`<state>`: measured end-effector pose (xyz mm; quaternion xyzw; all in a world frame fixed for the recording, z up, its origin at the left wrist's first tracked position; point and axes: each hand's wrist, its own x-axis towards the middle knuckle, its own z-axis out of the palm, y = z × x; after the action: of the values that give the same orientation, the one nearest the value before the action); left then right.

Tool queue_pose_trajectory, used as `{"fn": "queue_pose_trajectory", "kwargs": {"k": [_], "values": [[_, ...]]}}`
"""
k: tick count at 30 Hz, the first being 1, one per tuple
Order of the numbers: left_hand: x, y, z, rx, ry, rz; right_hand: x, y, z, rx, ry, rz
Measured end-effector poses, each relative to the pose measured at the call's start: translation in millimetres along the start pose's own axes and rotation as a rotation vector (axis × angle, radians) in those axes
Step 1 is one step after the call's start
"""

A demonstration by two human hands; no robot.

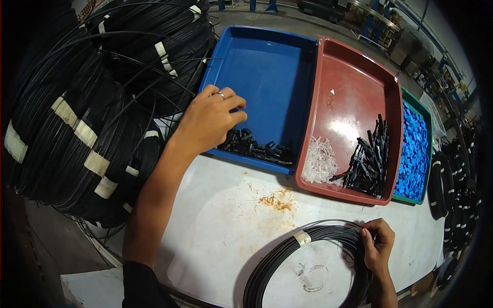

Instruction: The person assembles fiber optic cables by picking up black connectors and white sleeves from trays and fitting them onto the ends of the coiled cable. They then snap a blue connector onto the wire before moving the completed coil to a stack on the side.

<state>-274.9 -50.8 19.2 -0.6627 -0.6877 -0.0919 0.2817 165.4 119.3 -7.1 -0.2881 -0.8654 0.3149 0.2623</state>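
My left hand (213, 118), with a ring on one finger, hangs over the near left part of the blue tray (267, 66). Its fingers are curled inward, and whatever may be between them is hidden. Close below it, small black plastic parts (257, 148) lie heaped along the tray's near edge. At the lower right, my right hand (378, 246) pinches a strand at the upper right of a coil of black cable (272, 262). This coil rests on the white table (215, 226) and has a pale tape band (302, 238) around it.
Beside the blue tray stands a red tray (354, 66) with clear pieces (319, 161) and long black pieces (367, 161). A green tray (429, 154) holds blue pieces (413, 154). Large taped cable coils (72, 154) crowd the left; loose strands reach toward the blue tray. Yellowish scuffs (277, 200) mark the table.
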Motion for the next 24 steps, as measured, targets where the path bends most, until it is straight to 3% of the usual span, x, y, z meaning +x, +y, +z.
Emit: {"fn": "queue_pose_trajectory", "kwargs": {"k": [6,10,13,16,24], "values": [[11.0,25.3,-9.5,-0.308,-0.041,-0.049,-0.5,1.3,0.1,0.033,0.001,0.022],[17.3,20.0,-9.6,-0.217,-0.129,-0.012,-0.2,1.9,-0.5,0.035,-0.003,0.025],[15.5,0.6,-12.3,-0.183,-0.163,-0.113,-2.1,2.7,-1.4,0.037,0.014,0.012],[9.2,-2.9,-0.9,-0.292,-0.125,0.019,-0.7,1.2,-1.7,0.035,-0.012,0.035],[14.3,2.9,3.1,-0.32,-0.21,-0.123,-1.5,2.1,-1.5,0.025,-0.005,0.027]]}}
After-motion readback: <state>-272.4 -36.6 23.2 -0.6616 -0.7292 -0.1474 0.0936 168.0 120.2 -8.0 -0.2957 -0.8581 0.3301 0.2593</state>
